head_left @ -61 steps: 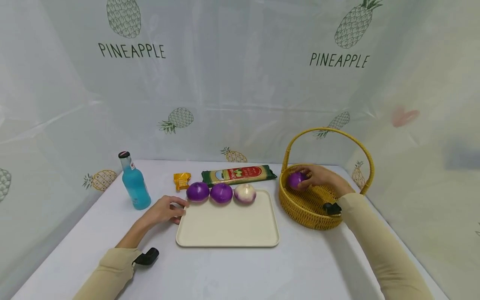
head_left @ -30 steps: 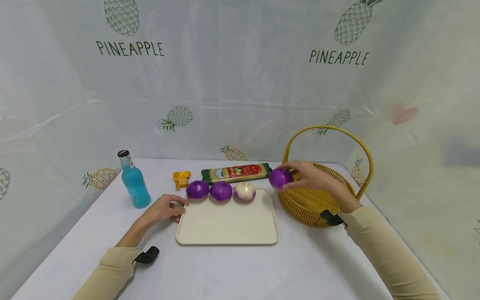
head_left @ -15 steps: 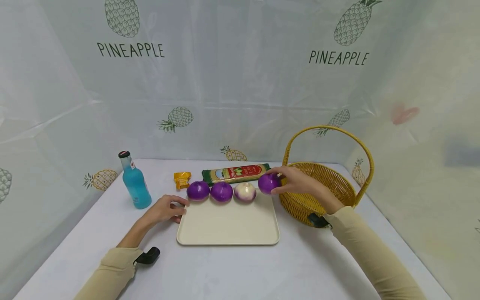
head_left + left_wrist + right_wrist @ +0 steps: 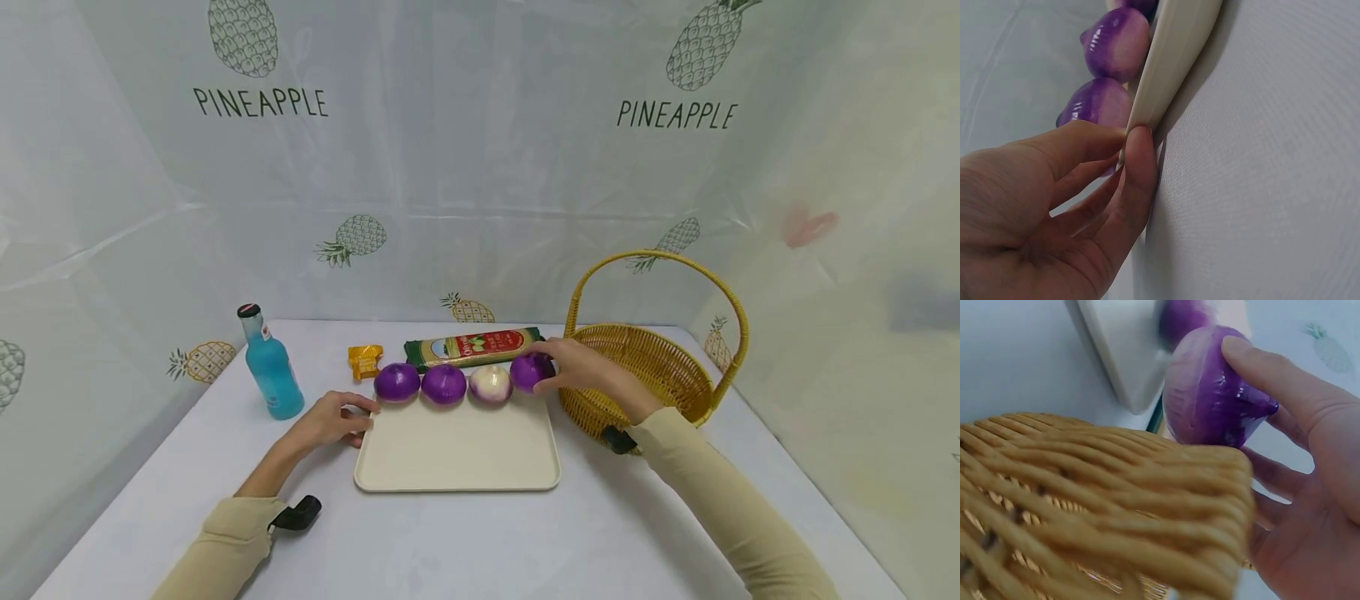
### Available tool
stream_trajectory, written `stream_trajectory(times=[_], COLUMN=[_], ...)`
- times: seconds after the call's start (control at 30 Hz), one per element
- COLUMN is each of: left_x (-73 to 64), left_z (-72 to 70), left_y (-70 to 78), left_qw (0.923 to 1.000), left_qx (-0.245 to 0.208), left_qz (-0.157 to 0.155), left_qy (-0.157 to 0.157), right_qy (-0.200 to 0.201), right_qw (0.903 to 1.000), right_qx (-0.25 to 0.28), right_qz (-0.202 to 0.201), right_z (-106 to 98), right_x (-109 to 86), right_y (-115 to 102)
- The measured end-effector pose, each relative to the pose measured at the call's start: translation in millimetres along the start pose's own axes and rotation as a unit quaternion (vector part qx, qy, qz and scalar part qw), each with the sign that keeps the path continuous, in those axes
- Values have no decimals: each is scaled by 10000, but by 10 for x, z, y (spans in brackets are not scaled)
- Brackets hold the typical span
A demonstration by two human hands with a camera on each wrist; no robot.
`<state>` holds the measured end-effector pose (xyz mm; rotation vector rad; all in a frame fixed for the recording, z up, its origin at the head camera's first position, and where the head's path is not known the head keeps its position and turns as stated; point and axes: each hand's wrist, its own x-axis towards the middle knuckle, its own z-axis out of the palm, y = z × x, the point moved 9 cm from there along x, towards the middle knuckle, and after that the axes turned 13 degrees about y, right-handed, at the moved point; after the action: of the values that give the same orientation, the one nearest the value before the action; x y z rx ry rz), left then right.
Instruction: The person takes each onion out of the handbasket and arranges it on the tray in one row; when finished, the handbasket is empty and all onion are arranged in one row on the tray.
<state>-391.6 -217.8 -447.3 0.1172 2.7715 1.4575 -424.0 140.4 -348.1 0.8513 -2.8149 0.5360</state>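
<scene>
My right hand [image 4: 576, 367] holds a purple onion [image 4: 528, 372] at the tray's far right corner. The right wrist view shows thumb and fingers around this onion [image 4: 1210, 387], its pointed tip towards the palm. Along the far edge of the cream tray [image 4: 457, 454], a row has two purple onions, one at the left [image 4: 397, 382] and one beside it [image 4: 444, 385], then a white onion with a purple base [image 4: 491, 386]. At the tray's left edge my left hand [image 4: 330, 419] pinches the rim [image 4: 1147, 100] between thumb and fingers.
The handled wicker basket [image 4: 600, 417] stands at the right, below my right forearm. Behind the tray lie a green and gold packet [image 4: 472, 347] and a small orange packet [image 4: 365, 362]. A blue bottle [image 4: 274, 375] stands at the left.
My right hand has lifted the purple onion out of the basket and carried it left to the tray's far right corner, next to the white onion. My left hand has stayed at the rim.
</scene>
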Motion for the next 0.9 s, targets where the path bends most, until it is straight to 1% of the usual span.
stream_trajectory(times=[0.17, 0.37, 0.5, 0.9], left_x=[5, 3, -2, 7], left_z=[-4, -7, -7, -3], left_y=[-11, -10, 2, 0], left_qw=[10000, 10000, 10000, 10000], left_qx=[16, -20, -42, 29], left_qz=[-7, 1, 9, 35], left_qy=[-2, -1, -4, -29], right_qy=[-82, -156, -197, -161], right_qw=[9994, 9989, 9983, 9974], right_qx=[-314, -429, -519, -638], right_qz=[111, 85, 179, 280], right_z=[94, 154, 172, 219], right_x=[21, 37, 33, 40], right_y=[37, 35, 50, 72])
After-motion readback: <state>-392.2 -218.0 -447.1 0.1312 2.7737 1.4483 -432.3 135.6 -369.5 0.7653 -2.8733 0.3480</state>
